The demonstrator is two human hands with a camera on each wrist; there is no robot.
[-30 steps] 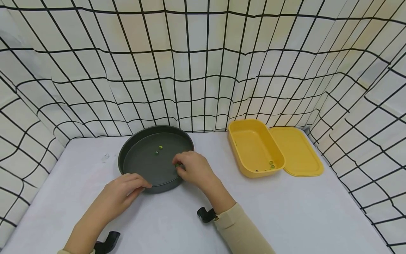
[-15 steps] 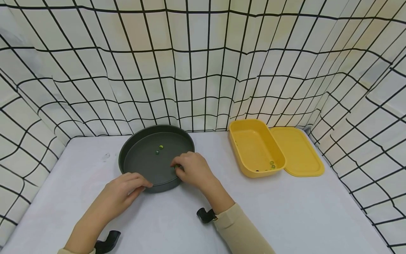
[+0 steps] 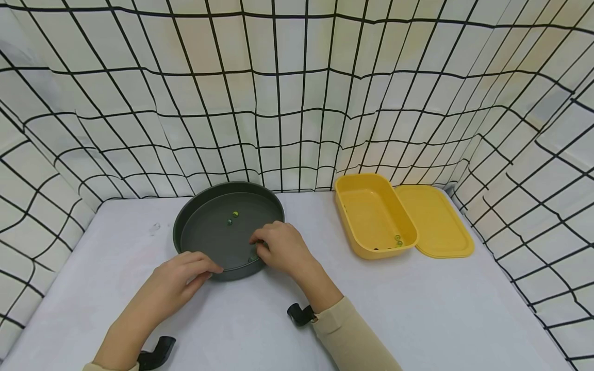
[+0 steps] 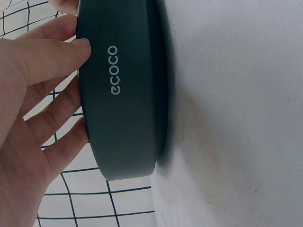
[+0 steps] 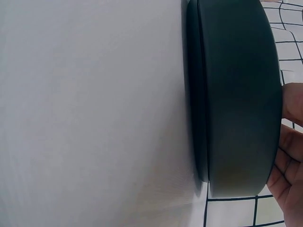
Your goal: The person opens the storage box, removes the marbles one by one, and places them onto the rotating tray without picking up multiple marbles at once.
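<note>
A round dark grey-green pan (image 3: 218, 247) marked "ecoco" stands on the white cloth. My left hand (image 3: 183, 278) grips its near rim; in the left wrist view the thumb (image 4: 78, 47) presses the outer wall (image 4: 123, 118), other fingers behind the rim. Over the pan's near right edge is my right hand (image 3: 283, 247), bent fingers inside, a gap between thumb and index finger. Just below those fingertips lie small greenish glass marbles (image 3: 251, 259); their number is unclear. A yellow-green marble (image 3: 235, 214) and a darker green one (image 3: 229, 222) lie farther back on the pan floor.
To the right stands a yellow rectangular container (image 3: 366, 206) with several marbles (image 3: 398, 241) at its near end. Its flat yellow lid (image 3: 436, 221) lies beside it, partly under it. White walls with a black grid (image 3: 301, 103) enclose the back and sides.
The green marble that was between my right thumb and index finger is gone from there, and marbles now show on the pan floor below. My left hand stays on the rim.
</note>
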